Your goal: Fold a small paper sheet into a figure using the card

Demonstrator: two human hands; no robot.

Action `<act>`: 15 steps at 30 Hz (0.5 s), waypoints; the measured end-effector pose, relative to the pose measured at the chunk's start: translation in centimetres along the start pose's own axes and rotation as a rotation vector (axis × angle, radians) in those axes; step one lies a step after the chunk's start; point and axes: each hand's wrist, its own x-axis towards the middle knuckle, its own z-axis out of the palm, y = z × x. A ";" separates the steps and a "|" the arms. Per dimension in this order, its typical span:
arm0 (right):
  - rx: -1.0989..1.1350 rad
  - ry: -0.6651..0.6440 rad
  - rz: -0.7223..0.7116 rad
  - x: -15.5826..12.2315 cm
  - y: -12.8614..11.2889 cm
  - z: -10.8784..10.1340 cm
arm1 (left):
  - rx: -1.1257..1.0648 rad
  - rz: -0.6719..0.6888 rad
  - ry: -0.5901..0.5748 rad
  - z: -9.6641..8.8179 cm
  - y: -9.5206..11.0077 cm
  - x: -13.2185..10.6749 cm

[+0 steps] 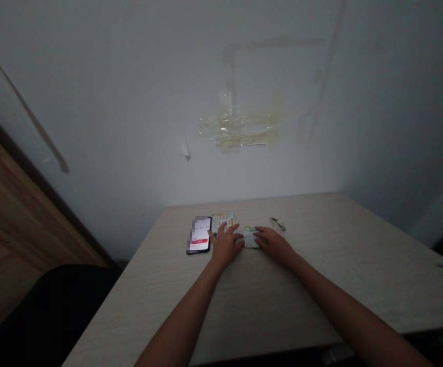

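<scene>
My left hand (pixel 227 243) rests with its fingers spread over the lower part of a printed paper card (pixel 223 219) with yellow and green on it. Beside its thumb lies a phone (pixel 200 235) with a lit screen, part of it blurred. My right hand (pixel 275 243) has its fingers stretched out over the right edge of a smaller green-and-white printed piece (pixel 250 238), perhaps a packet or folded paper. Just beyond the right hand sits a small folded or crumpled piece (pixel 278 224), dark and light, too small to name.
Everything lies on a pale wood-grain table (pixel 167 300) that meets a grey wall (pixel 129 102) at the back. Yellowed tape (pixel 240 130) sticks to the wall. At the left are a dark chair-like shape (pixel 53 311) and a wooden panel (pixel 15 204).
</scene>
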 end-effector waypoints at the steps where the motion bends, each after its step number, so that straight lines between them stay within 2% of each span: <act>1: -0.003 -0.001 0.000 0.0 0.0 0.0 | 0.002 0.001 -0.001 0.0 0.0 0.0; 15: -0.021 -0.008 -0.011 0.1 0.1 0.1 | 0.005 -0.010 -0.007 0.0 -0.1 0.0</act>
